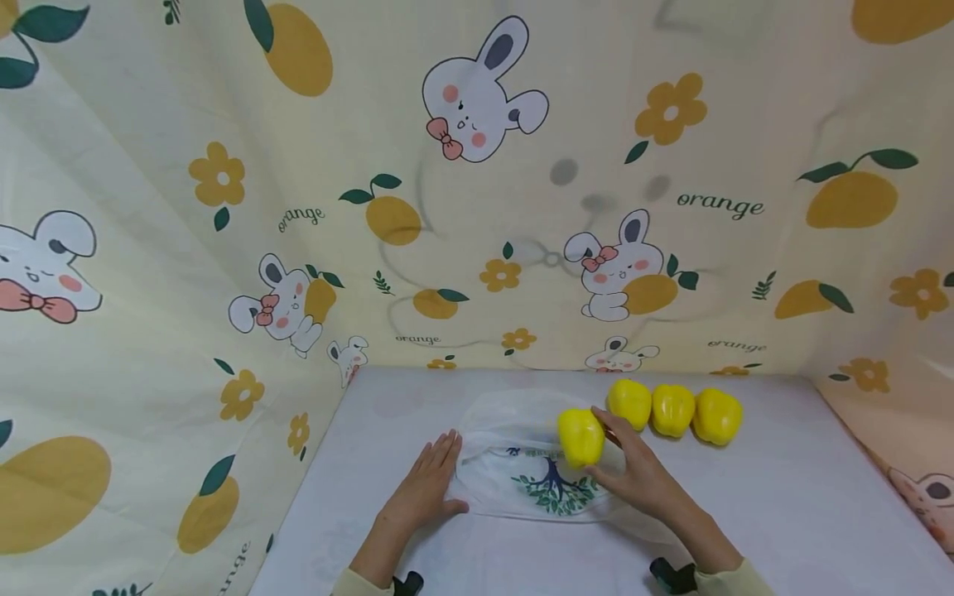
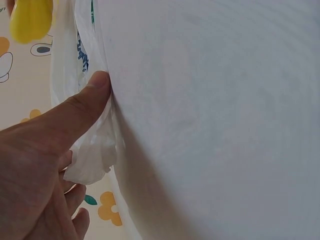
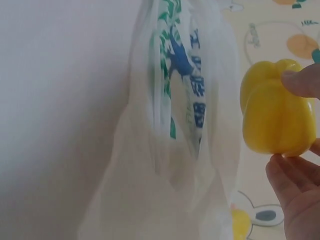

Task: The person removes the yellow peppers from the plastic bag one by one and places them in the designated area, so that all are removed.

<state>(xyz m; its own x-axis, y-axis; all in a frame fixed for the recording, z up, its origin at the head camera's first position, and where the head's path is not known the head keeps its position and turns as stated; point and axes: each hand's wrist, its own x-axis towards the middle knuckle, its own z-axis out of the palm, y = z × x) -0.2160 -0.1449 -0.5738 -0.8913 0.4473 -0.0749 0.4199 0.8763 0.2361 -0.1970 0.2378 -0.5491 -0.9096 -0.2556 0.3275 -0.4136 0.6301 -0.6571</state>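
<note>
A white plastic bag (image 1: 484,492) with a green and blue tree print lies on the table in front of me. My left hand (image 1: 425,488) rests at its left edge, fingers extended and thumb apart. In the left wrist view the thumb touches the crumpled side of the bag (image 2: 92,155). My right hand (image 1: 644,476) holds a yellow bell pepper (image 1: 580,437) between thumb and fingers over the bag's right part. The right wrist view shows that pepper (image 3: 277,115) beside the bag's partly parted opening (image 3: 175,150).
Three more yellow bell peppers, a left one (image 1: 628,406), a middle one (image 1: 673,410) and a right one (image 1: 717,416), stand in a row beyond my right hand. A printed curtain (image 1: 462,273) surrounds the white table (image 1: 790,497) at the back and sides.
</note>
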